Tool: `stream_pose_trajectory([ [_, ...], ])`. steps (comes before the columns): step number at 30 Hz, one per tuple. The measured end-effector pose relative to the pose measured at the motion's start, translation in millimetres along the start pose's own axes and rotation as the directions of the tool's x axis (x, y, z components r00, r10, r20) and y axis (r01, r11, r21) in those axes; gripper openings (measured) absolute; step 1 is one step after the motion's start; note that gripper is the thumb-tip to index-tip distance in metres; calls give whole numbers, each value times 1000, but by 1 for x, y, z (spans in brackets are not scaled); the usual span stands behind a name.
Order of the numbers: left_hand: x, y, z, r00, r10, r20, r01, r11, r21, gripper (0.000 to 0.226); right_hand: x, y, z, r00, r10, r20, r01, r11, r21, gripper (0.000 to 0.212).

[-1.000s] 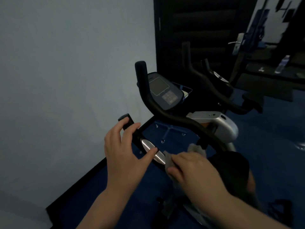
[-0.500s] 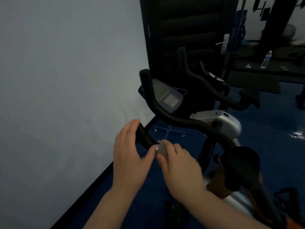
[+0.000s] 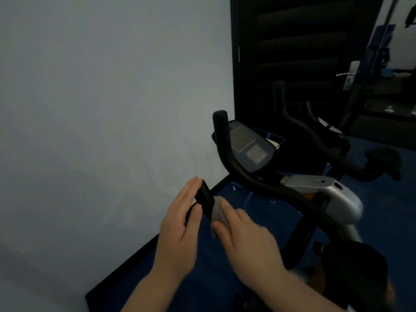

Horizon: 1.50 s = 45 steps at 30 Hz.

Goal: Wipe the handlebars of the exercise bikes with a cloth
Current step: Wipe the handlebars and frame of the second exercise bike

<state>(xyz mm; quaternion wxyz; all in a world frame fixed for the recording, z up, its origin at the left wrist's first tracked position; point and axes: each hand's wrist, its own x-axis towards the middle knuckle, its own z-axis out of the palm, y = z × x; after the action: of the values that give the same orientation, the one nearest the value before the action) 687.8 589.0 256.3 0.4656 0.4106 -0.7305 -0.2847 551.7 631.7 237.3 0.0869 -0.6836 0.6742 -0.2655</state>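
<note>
A black exercise bike stands close in front of me, its curved handlebar [image 3: 238, 170] rising to an upright end beside the console [image 3: 247, 145]. The handlebar's short near grip [image 3: 204, 200] points toward me. My left hand [image 3: 180, 230] lies against the left side of that grip, fingers straight, thumb touching it. My right hand [image 3: 245, 235] presses a small grey cloth [image 3: 218, 212] onto the grip's right side. The cloth is mostly hidden under my fingers.
A pale wall with a black skirting fills the left. A second bike's handlebar [image 3: 315, 140] stands behind, in front of a dark door [image 3: 292, 52] with a lever handle [image 3: 344, 74]. The near bike's black saddle [image 3: 355, 266] is at the lower right. Blue carpet covers the floor.
My right hand with the cloth has moved from the silver sensor plate up along the near grip toward its end. My left hand has loosened into a flat touch. The view shifted slightly.
</note>
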Motion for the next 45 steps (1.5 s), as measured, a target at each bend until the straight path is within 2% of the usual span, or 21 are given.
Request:
stream_pose_trajectory([
  [3, 1, 2, 3, 1000, -12, -21, 10, 997, -73, 41, 31, -6, -1, 999, 30, 12, -31, 991, 132, 30],
  [6, -4, 4, 4, 998, -37, -54, 29, 988, -153, 38, 41, -26, 5, 992, 106, -64, -77, 932, 354, 33],
  [8, -5, 3, 1, 995, -27, -92, 14, 990, -138, 37, 32, -25, 5, 989, 26, -145, 34, 917, 398, 40],
  [10, -2, 0, -7, 987, 45, -154, -57, 996, -74, 34, 33, -24, 3, 982, -55, -181, 131, 890, 438, 45],
  [12, 4, -5, -14, 981, 64, -185, -76, 995, -58, 28, 52, -31, -3, 973, -124, -193, 199, 878, 435, 37],
  [15, 11, -10, -24, 978, 14, -208, -38, 993, -114, 23, 64, -45, -8, 963, -209, -173, 255, 915, 312, 25],
  [17, 15, -15, -31, 982, 46, -181, -64, 994, -94, 21, 55, -41, -7, 959, -217, -184, 256, 941, 223, 25],
  [20, 20, -23, -40, 990, 95, -106, -106, 989, -102, 21, 41, -40, 2, 955, -144, -258, 158, 987, 37, 32],
  [23, 26, -27, -47, 991, 117, -61, -124, 984, -125, 21, 59, -58, 4, 955, -43, -293, 34, 999, -35, 25],
  [26, 29, -30, -46, 992, 124, -20, -125, 977, -172, 19, 61, -67, 11, 939, 38, -342, -15, 998, 68, 28],
  [28, 31, -29, -42, 988, 153, 10, -149, 971, -189, 18, 44, -64, 17, 913, 150, -381, -97, 983, 156, 32],
  [30, 33, -27, -38, 976, 208, 57, -195, 964, -182, 19, 24, -57, 19, 870, 240, -431, -237, 969, 62, 32],
  [32, 38, -24, -36, 951, 295, 91, -281, 949, -147, 21, 21, -53, 19, 860, 285, -422, -326, 945, -25, 28],
  [34, 44, -22, -31, 922, 366, 123, -355, 929, -103, 21, 33, -54, 22, 858, 320, -403, -352, 936, -7, 21],
  [37, 50, -15, -20, 855, 481, 194, -479, 876, -61, 21, 25, -58, 31, 855, 232, -464, -293, 954, -64, 30],
  [40, 53, -9, -5, 733, 618, 285, -640, 768, -21, 20, -25, -30, 27, 892, 197, -407, -271, 954, -131, 39],
  [42, 52, -10, 8, 664, 670, 331, -727, 681, 80, 19, -49, -3, 15, 919, 192, -344, -250, 959, -133, 40],
  [44, 49, -13, 19, 638, 667, 386, -767, 595, 239, 18, -52, 17, 5, 935, 180, -305, -225, 967, -119, 38],
  [45, 46, -15, 24, 631, 652, 420, -776, 541, 325, 21, -50, 21, 4, 917, 203, -344, -238, 969, -64, 36],
])
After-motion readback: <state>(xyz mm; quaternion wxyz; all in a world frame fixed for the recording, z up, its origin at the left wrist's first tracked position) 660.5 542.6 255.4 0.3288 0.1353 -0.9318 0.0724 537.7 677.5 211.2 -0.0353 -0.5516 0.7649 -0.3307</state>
